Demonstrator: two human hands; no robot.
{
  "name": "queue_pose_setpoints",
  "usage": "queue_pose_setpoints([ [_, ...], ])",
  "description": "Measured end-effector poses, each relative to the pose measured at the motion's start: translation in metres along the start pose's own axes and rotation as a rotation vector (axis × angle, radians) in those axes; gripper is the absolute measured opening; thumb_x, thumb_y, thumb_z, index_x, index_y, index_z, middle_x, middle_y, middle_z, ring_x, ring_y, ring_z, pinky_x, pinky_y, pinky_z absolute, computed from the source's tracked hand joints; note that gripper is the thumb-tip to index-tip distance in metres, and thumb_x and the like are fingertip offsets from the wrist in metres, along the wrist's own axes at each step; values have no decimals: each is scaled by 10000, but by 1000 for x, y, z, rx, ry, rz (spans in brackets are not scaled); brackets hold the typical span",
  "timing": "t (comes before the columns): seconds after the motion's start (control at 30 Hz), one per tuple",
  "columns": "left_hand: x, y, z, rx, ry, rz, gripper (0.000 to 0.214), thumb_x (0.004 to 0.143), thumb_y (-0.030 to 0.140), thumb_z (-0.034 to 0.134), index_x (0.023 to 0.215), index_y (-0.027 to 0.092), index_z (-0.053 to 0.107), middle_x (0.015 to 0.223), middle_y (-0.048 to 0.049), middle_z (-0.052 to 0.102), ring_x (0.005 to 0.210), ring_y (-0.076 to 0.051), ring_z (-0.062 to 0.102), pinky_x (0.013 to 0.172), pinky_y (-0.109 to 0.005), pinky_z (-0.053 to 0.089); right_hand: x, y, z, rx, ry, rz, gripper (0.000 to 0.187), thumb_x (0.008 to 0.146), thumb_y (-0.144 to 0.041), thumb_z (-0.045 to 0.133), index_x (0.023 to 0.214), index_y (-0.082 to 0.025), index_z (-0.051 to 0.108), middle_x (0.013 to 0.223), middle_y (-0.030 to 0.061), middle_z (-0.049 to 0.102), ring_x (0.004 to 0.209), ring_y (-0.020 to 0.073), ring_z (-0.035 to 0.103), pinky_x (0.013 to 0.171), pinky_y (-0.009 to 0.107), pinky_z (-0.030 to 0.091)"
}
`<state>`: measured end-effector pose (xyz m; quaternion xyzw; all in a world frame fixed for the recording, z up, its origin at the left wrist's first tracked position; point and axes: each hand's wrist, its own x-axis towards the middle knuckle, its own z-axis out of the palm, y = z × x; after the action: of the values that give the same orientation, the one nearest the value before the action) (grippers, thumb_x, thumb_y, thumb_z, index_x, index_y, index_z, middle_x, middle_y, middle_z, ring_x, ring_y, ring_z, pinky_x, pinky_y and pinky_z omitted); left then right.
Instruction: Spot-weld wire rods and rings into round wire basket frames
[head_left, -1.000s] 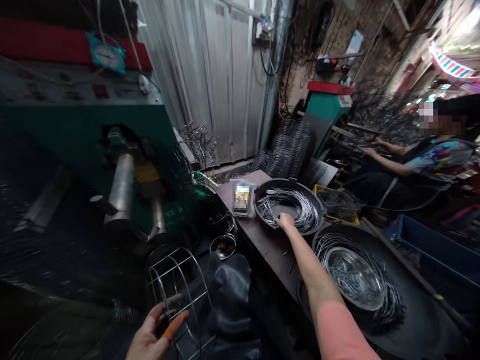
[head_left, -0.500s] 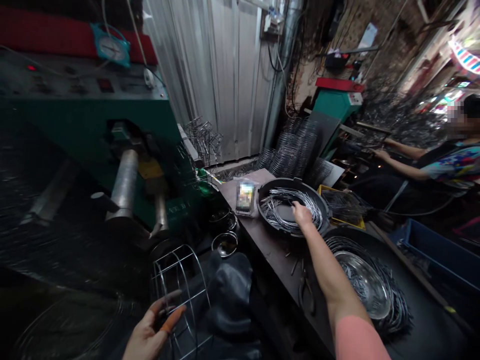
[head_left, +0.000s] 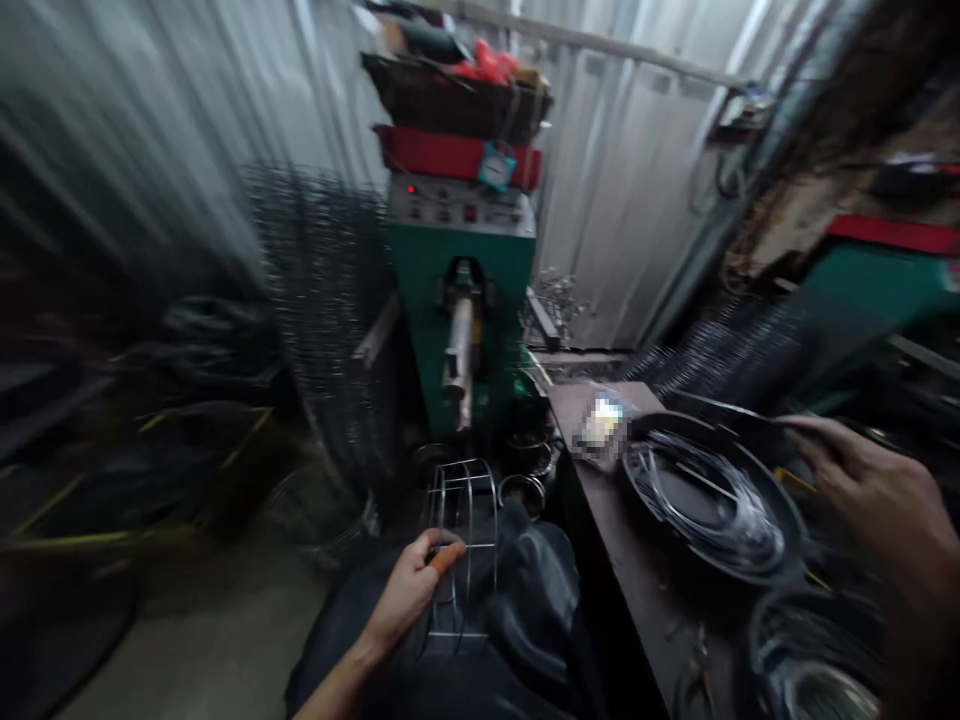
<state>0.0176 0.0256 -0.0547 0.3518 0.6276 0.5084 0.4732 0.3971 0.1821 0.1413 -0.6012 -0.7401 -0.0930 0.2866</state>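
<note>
My left hand (head_left: 420, 570) is closed on a wire frame (head_left: 469, 545), a small cage of bright curved and straight metal wires, held upright over my dark-covered lap. The thumb wears an orange cover. Over at the right, my right hand (head_left: 862, 475) is closed and blurred, raised above the far rim of a round black pan (head_left: 787, 560). A thin metal wire (head_left: 724, 403) sticks out leftward from its fingertips. Bent wires (head_left: 660, 500) lie in a ring inside the pan.
A green machine (head_left: 416, 300) with a metal arm (head_left: 459, 345) stands ahead. On the workbench (head_left: 607, 520) are a pixelated phone (head_left: 602, 425) and pliers (head_left: 700, 665). Stacked wire rings (head_left: 322, 300) rise left of the machine. A second basin (head_left: 780, 625) sits lower right.
My view has swung left toward the green machine. My right hand has come up out of the pan with a wire in it. My left hand still holds the wire frame.
</note>
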Motion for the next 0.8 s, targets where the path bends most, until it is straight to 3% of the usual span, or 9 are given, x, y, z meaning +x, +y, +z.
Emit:
queue_pose_setpoints([
  [0.07, 6, 1, -11, -145, 42, 1, 312, 652, 460, 639, 747, 167, 595, 604, 20, 526, 520, -109, 452, 472, -225, 343, 4, -18, 20, 161, -83, -163, 323, 812, -548, 380, 906, -320, 588, 824, 71, 648, 719, 249, 613, 634, 374, 468],
  [0.17, 13, 10, -32, -249, 127, 13, 307, 624, 419, 675, 771, 163, 591, 611, 31, 497, 520, -89, 416, 468, -209, 314, 7, -64, 66, 406, -233, -311, 347, 779, -551, 425, 893, -270, 593, 757, 70, 648, 640, 228, 601, 592, 355, 476],
  [0.33, 33, 30, -65, -249, 223, 42, 308, 553, 363, 713, 762, 166, 599, 699, 5, 547, 625, -112, 477, 536, -217, 347, 0, -149, 144, 726, -407, -344, 299, 797, -416, 463, 929, -210, 634, 864, 58, 662, 808, 206, 604, 750, 328, 464],
  [0.43, 48, 37, -76, -265, 238, 65, 309, 554, 378, 702, 762, 178, 591, 714, 17, 538, 648, -110, 473, 547, -213, 343, -8, -180, 183, 836, -467, -365, 263, 793, -374, 464, 891, -215, 649, 885, 47, 656, 856, 200, 588, 796, 328, 446],
  [0.63, 73, 34, -74, -274, 203, 41, 301, 573, 379, 686, 776, 181, 586, 653, 37, 501, 612, -103, 434, 524, -207, 319, -25, -196, 241, 867, -444, -314, 235, 803, -365, 514, 870, -200, 668, 822, 51, 626, 804, 180, 570, 765, 301, 427],
  [0.8, 89, 23, -64, -318, 167, 16, 347, 556, 399, 702, 790, 170, 589, 634, 44, 468, 562, -87, 378, 461, -189, 270, -26, -188, 268, 797, -376, -290, 220, 832, -360, 497, 861, -208, 654, 797, 39, 594, 783, 172, 546, 764, 299, 396],
])
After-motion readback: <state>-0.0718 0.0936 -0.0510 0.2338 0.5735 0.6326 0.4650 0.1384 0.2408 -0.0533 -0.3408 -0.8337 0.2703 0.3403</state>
